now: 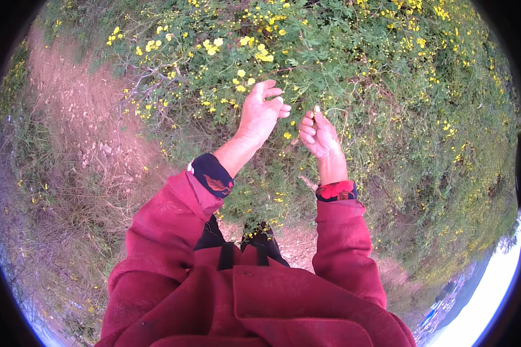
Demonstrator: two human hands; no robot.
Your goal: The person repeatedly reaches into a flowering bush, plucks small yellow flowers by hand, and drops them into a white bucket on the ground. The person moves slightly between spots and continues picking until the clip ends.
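Observation:
My left hand [265,106] is at the front of a leafy green bush [317,47], just below a few yellow flowers [241,80]. Its fingers are curled, and I cannot tell whether anything lies inside them. To its right, my right hand [322,132] is raised with thumb and index finger pinched together. A small yellow flower head [316,114] shows between those fingertips, partly hidden by them. Thin green stems spread just beyond both hands. Larger yellow blooms [212,47] stand farther out above the left hand.
Bare reddish soil [82,95] with stones slopes at the left. Dry grass [108,204] lies below it. Dense flowering growth [438,130] fills the right side. My dark-trousered legs [260,238] stand close against low plants. Twiggy bare branches [150,78] stick out at the bush's left.

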